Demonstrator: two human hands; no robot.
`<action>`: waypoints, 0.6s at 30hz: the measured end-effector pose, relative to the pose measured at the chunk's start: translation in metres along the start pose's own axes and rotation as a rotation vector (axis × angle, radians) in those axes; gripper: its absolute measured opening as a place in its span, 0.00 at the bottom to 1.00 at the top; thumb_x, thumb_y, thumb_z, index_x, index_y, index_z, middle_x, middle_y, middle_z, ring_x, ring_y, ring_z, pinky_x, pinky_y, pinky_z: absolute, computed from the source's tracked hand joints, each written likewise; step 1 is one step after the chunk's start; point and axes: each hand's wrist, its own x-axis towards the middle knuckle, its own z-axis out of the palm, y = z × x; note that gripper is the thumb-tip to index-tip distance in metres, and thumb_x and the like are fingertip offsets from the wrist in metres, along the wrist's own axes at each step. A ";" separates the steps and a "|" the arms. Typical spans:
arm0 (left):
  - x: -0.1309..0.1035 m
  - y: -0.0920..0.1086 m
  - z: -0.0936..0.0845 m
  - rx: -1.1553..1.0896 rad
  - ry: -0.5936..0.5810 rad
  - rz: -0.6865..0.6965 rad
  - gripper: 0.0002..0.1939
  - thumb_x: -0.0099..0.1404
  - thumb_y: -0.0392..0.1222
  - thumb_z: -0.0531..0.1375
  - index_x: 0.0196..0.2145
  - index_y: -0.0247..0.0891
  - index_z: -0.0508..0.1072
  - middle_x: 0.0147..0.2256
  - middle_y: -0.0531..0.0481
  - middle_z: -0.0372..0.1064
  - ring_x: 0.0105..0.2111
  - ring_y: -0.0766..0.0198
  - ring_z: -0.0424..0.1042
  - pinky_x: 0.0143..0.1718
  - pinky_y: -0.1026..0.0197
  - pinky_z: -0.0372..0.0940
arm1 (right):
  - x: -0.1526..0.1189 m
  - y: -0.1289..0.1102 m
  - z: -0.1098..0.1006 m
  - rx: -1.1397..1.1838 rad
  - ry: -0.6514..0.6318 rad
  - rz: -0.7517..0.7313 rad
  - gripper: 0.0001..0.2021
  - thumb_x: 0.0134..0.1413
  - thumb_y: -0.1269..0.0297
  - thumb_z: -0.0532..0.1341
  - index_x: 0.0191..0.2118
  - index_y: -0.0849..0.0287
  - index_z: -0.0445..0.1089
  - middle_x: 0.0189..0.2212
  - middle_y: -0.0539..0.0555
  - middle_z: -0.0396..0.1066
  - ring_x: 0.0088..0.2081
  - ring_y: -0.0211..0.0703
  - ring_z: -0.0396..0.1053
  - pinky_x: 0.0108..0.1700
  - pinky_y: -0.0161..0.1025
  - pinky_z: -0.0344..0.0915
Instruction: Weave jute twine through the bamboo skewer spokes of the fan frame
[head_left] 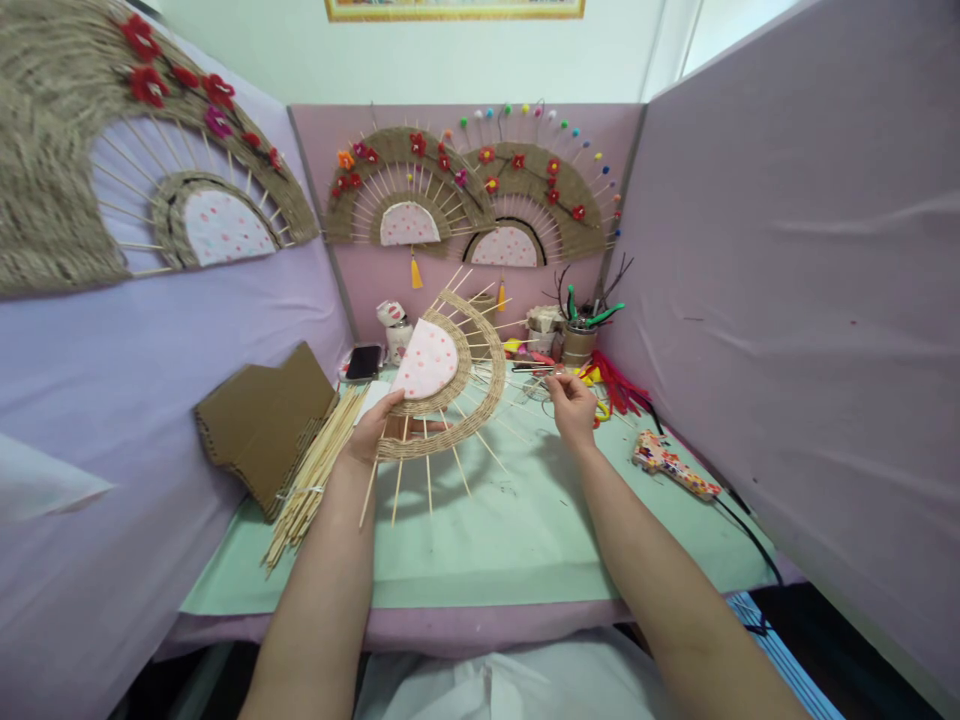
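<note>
lilac-draped booth [795,260], pale green bench [517,560], fans hung on the back and left walls. half-round twine fan [463,365] is held up over the middle of the bench, tilted, flat edge toward lower left. build: pink-dotted panel [427,358], twine ring around it, thin sticks radiating out, second twine band [491,385] across the sticks, outer stick ends bare.

left hand [373,425] has the fan at its lower corner: thumb on the front, fingers behind, closed on it. right hand [571,400] sits just off the curved side, fingertips pinched together. can't tell if a twine strand is between them, too fine to see.

step, my read: working the outer band, partway; it's narrower than those on the hung fans. next move would call for a steady left grip and light right fingers, since bare sticks look easy to bend or snag.

near the left forearm: tied stick bundle [315,480], then cut cardboard [262,430]. phone [364,362] behind the bundle. past the right hand: red fuzzy strips [619,383], tool cup [577,346] with green-handled pliers. patterned glue gun [675,465] lies farther right, cord running off the bench.
</note>
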 end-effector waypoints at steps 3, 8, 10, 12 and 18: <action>-0.001 0.000 -0.001 0.002 -0.047 0.032 0.29 0.65 0.51 0.44 0.58 0.31 0.59 0.41 0.37 0.73 0.36 0.50 0.74 0.33 0.55 0.66 | -0.001 0.000 0.001 0.012 -0.025 0.022 0.13 0.46 0.54 0.60 0.28 0.60 0.68 0.21 0.48 0.63 0.23 0.35 0.57 0.27 0.34 0.56; 0.002 -0.004 0.001 0.006 -0.103 0.039 0.30 0.64 0.51 0.44 0.58 0.29 0.60 0.43 0.34 0.72 0.38 0.48 0.73 0.35 0.53 0.65 | -0.003 -0.004 0.003 -0.015 -0.072 0.044 0.12 0.47 0.55 0.59 0.26 0.59 0.67 0.19 0.47 0.61 0.22 0.35 0.56 0.25 0.33 0.55; 0.005 -0.008 0.004 0.016 -0.118 -0.023 0.31 0.64 0.52 0.44 0.57 0.28 0.61 0.42 0.33 0.72 0.38 0.47 0.73 0.34 0.52 0.65 | -0.003 -0.004 0.003 -0.020 -0.066 0.036 0.12 0.47 0.55 0.59 0.26 0.60 0.67 0.19 0.47 0.61 0.22 0.35 0.56 0.25 0.33 0.55; 0.008 -0.012 0.009 0.025 -0.144 -0.080 0.31 0.63 0.52 0.45 0.56 0.27 0.61 0.42 0.33 0.72 0.38 0.46 0.73 0.34 0.51 0.65 | -0.003 -0.003 0.003 -0.023 -0.063 0.032 0.12 0.47 0.55 0.59 0.27 0.60 0.68 0.19 0.47 0.62 0.22 0.35 0.56 0.26 0.34 0.55; 0.013 -0.018 0.020 0.007 -0.171 -0.019 0.28 0.62 0.46 0.48 0.56 0.30 0.62 0.42 0.35 0.72 0.40 0.46 0.72 0.38 0.50 0.65 | -0.001 0.006 0.002 0.006 -0.054 0.058 0.13 0.46 0.54 0.59 0.28 0.60 0.68 0.19 0.47 0.63 0.21 0.35 0.56 0.25 0.34 0.55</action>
